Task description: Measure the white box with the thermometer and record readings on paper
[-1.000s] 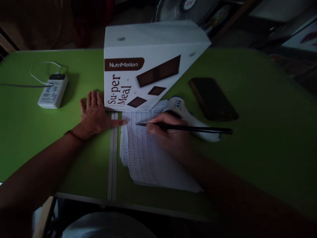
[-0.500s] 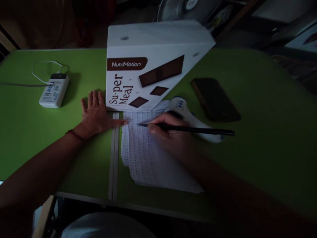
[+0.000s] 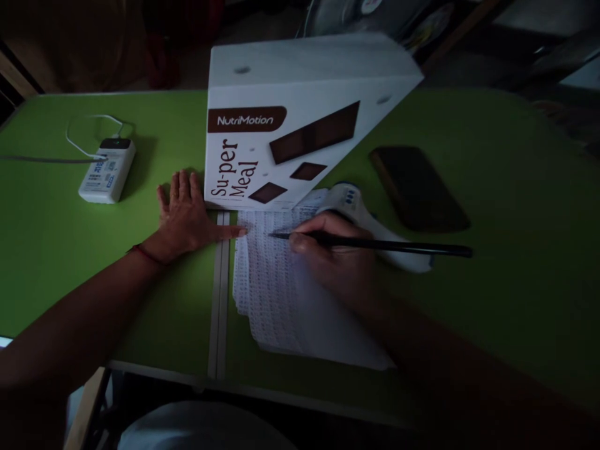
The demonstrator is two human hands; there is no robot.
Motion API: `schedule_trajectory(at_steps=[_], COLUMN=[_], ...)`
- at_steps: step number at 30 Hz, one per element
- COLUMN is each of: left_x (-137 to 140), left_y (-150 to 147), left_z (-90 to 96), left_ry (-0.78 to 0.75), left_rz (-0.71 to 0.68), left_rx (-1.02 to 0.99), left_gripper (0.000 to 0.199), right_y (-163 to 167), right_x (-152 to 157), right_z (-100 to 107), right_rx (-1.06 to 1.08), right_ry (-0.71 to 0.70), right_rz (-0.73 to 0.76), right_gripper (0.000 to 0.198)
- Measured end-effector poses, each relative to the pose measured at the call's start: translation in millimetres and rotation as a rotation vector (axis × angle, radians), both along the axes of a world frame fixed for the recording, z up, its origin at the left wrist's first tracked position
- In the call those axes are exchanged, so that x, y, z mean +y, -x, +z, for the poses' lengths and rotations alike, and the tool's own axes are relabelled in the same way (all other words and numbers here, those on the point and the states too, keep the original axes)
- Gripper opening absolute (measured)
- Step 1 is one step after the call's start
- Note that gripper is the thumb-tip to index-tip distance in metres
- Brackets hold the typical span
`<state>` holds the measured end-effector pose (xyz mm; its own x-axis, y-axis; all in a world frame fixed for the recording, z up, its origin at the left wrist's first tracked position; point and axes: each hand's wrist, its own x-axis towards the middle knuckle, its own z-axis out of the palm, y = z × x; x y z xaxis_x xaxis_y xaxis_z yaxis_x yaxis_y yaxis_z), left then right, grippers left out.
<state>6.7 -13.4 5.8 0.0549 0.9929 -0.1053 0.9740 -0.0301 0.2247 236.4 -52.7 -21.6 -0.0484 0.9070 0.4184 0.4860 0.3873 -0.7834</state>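
My left hand (image 3: 187, 215) lies flat on the green table with its fingers spread. Its thumb reaches right onto the edge of a stack of paper sheets (image 3: 276, 294) covered in rows of small handwriting. In my right hand (image 3: 332, 253) is a dark pen (image 3: 398, 245), gripped near its tip, which points left at the writing on the upper part of the top sheet. The hand's underside rests over the paper and hides part of it. Right behind the sheets stands a white box (image 3: 239, 81) printed "NutriMotion Su-per Meal".
A white thermometer-like device (image 3: 349, 200) lies partly behind my right hand. Farther right is a dark phone (image 3: 419, 187). On the left a white power bank (image 3: 107, 172) has cables attached. A pale seam (image 3: 219, 300) crosses the green table (image 3: 56, 250).
The whole view has shifted slightly, so things appear a little farther right. The pen's back end reaches farther right from my right hand. My left hand keeps its place by the paper.
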Motion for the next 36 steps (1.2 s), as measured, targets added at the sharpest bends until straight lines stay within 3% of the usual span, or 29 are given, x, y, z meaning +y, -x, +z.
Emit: schedule_trajectory(at_steps=[11,20,31,36], left_x=[4.5,1.6,2.9,2.3], left_y=[6.2,-0.3,1.9,0.8], left_z=[-10.9,-0.8,-5.4,-2.9], left_ry=[-0.068,0.003,-0.036,-0.04], left_rz=[-0.021,0.007,0.002,-0.009], left_rx=[-0.086,-0.019,-0.016,-0.016], left_gripper=[0.15,0.152,0.15,0.148], right_y=[-1.2,-2.0,1.0,-0.6], right_x=[-0.4,-2.2,-2.6,-1.6], right_z=[2.3,0.7,1.7,1.0], right_rx=[0.019,0.024,0.025,-0.013], right_ry=[0.034,-0.027,0.045,0.002], right_rz=[-0.046,-0.033,0.041,0.053], right_gripper=[0.008,0.009,0.008,0.01])
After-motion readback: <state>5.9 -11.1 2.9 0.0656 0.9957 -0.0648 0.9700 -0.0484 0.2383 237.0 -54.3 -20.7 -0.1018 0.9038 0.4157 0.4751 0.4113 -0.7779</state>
